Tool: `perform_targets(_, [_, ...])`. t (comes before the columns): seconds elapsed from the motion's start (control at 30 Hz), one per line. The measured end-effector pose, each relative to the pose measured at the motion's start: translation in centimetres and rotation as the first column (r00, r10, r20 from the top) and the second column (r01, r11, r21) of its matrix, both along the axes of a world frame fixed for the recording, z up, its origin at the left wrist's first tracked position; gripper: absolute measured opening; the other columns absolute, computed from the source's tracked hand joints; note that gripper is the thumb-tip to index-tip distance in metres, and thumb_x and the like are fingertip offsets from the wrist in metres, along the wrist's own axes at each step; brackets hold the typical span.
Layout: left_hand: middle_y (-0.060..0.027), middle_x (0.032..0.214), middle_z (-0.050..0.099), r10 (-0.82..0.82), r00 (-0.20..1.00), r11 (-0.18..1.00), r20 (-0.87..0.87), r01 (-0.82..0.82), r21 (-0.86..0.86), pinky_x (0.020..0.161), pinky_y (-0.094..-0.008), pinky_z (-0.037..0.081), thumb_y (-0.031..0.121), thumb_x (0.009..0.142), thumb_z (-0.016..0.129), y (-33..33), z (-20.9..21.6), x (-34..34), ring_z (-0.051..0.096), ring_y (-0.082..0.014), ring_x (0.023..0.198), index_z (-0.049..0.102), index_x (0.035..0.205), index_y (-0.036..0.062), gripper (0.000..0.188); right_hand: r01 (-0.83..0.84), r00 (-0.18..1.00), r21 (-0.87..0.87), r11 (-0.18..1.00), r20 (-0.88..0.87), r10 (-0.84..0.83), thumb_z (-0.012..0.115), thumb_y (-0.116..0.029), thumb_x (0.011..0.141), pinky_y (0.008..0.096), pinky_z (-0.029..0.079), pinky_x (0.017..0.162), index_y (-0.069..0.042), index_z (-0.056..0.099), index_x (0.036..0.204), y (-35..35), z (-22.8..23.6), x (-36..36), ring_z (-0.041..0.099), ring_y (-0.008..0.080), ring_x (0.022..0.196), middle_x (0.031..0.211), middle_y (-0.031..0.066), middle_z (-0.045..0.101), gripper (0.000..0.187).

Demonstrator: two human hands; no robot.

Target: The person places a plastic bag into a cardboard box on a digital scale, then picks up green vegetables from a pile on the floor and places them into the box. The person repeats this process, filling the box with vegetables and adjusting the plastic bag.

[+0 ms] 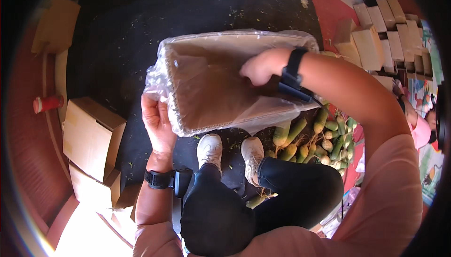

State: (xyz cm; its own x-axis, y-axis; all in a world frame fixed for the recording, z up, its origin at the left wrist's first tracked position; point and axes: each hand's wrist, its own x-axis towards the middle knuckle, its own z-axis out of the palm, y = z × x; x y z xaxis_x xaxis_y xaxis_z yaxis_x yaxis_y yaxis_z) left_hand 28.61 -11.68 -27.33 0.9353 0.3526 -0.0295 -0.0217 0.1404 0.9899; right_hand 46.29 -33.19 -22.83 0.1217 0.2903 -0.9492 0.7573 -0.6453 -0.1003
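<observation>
In front of me is an open cardboard box, tilted, with a clear plastic liner spread inside it and folded over its rim. My left hand grips the box's left edge through the plastic, its fingertips partly hidden in the folds. My right hand reaches over the right side into the box. Its fingers are curled closed near the inner wall, and what they hold, if anything, is hidden. No vegetables show inside the box.
A heap of green-and-white radishes lies right of my shoes. Cardboard boxes stand at left, with many more stacked at far right. Another person's arm shows at right. A red can-shaped object is at far left.
</observation>
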Motion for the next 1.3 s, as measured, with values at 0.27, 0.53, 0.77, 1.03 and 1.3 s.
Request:
perform_targets(0.27, [-0.0081, 0.13, 0.049, -0.123, 0.992, 0.989, -0.014, 0.121, -0.087, 0.099, -0.0354, 0.041, 0.018, 0.092, 0.058, -0.9, -0.8, 0.3, 0.049, -0.0184, 0.117, 0.038, 0.136, 0.0098, 0.05, 0.149, 0.987, -0.154, 0.977, -0.032, -0.156, 0.059, -0.048, 0.081, 0.0407, 0.03, 0.106, -0.008, 0.024, 0.146, -1.8, 0.0, -1.5, 0.036, 0.0315, 0.132, 0.145, 0.0137, 0.037, 0.084])
perform_targets(0.53, [-0.0114, 0.135, 0.042, -0.129, 0.992, 0.991, 0.002, 0.129, 0.04, 0.1, -0.0436, 0.039, 0.021, 0.084, 0.065, 0.3, -1.1, -0.6, 0.046, -0.0262, 0.12, 0.03, 0.141, 0.0091, 0.067, 0.369, 0.899, 0.912, 0.179, -0.302, -0.317, 0.046, -0.013, 0.091, 0.0334, 0.051, 0.074, -0.003, 0.062, 0.107, -11.1, 12.4, -2.5, 0.064, 0.0203, 0.089, 0.098, 0.0154, 0.066, 0.025])
perform_targets(0.77, [-0.0062, 0.111, 0.061, -0.056, 0.991, 0.406, -0.125, 0.137, 0.904, 0.089, -0.0366, 0.044, 0.012, 0.085, 0.062, 0.1, 0.0, -1.3, 0.057, -0.0269, 0.101, 0.048, 0.127, 0.0038, 0.046, 0.363, -0.484, 0.836, -0.411, -0.208, -0.85, 0.059, -0.023, 0.09, 0.0283, 0.049, 0.078, -0.002, 0.057, 0.112, -34.7, 1.3, -26.7, 0.061, 0.0157, 0.085, 0.1, 0.0062, 0.064, 0.031])
perform_targets(1.03, [-0.0008, 0.089, 0.061, -0.266, 0.675, 0.953, -0.688, 0.292, -0.083, 0.064, -0.0244, 0.044, 0.021, 0.093, 0.053, -0.3, -2.0, -5.1, 0.054, -0.0085, 0.073, 0.058, 0.109, 0.0102, 0.02, 0.557, -0.699, 0.778, -0.289, 0.252, -0.669, 0.062, -0.015, 0.078, 0.0388, 0.049, 0.07, 0.0, 0.049, 0.116, -38.6, -17.1, -47.7, 0.061, 0.0279, 0.081, 0.093, 0.015, 0.061, 0.043])
perform_targets(1.3, [-0.0045, 0.082, 0.066, -0.499, 0.204, 0.382, -0.842, 0.924, -0.003, 0.067, -0.0251, 0.046, 0.016, 0.087, 0.062, -3.3, -3.0, -5.6, 0.06, -0.0111, 0.076, 0.066, 0.088, 0.0045, 0.012, 0.624, -0.645, 0.742, -0.244, 0.313, -0.697, 0.072, -0.038, 0.074, 0.0429, 0.035, 0.103, 0.004, 0.031, 0.135, -45.1, -18.4, -31.5, 0.038, 0.0375, 0.126, 0.134, 0.0245, 0.041, 0.084])
